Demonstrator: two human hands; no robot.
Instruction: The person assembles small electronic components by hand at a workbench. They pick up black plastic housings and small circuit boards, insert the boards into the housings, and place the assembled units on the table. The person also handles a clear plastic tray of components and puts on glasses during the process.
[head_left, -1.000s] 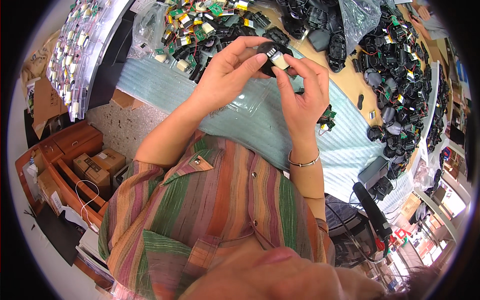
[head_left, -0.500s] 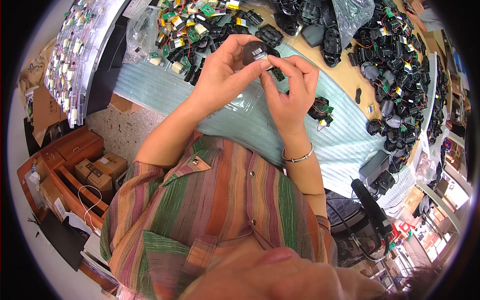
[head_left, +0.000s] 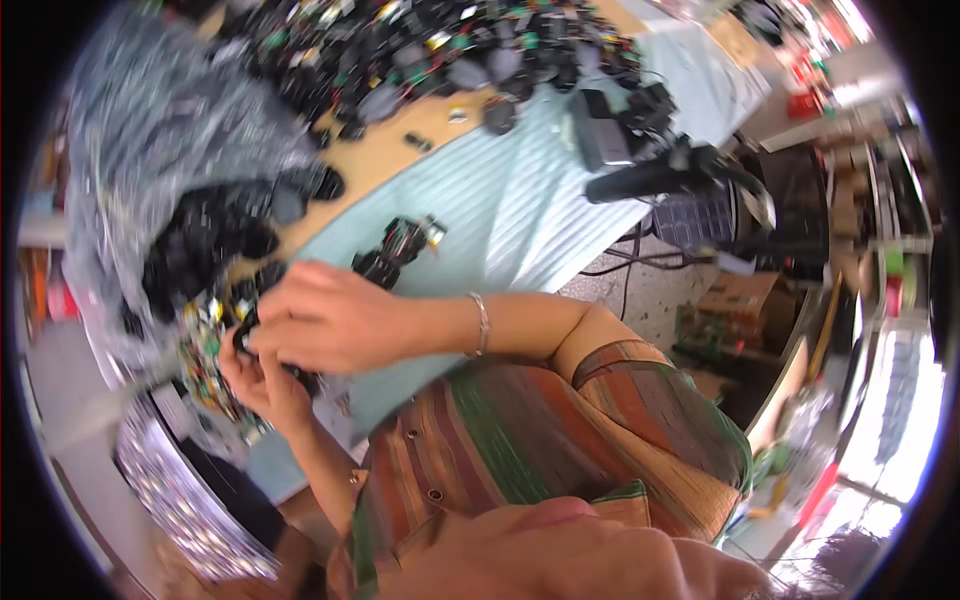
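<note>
My left hand (head_left: 262, 385) is curled around a small black rounded plastic part (head_left: 246, 332) at the left of the view. Over it, my right hand (head_left: 325, 318) has its fingers bent in against the same part, hiding most of it; motion blur softens the fingertips. A silver bangle (head_left: 480, 325) circles my right wrist. Just beyond my right hand, a black plastic assembly (head_left: 385, 262) with a green board and wires lies on the pale blue foam mat (head_left: 520, 215).
A large heap of black parts (head_left: 385, 55) covers the far table. Grey plastic sheeting (head_left: 170, 110) drapes over black pieces at the left. A dark grey box (head_left: 600, 130) and a black handle-like object (head_left: 650, 182) sit by the mat's right edge. A clear tray of parts (head_left: 190, 490) stands at the lower left.
The whole view has swung to the right, so my hands now appear farther left and lower. Both hands stay together at the black part, and my right hand now covers more of it.
</note>
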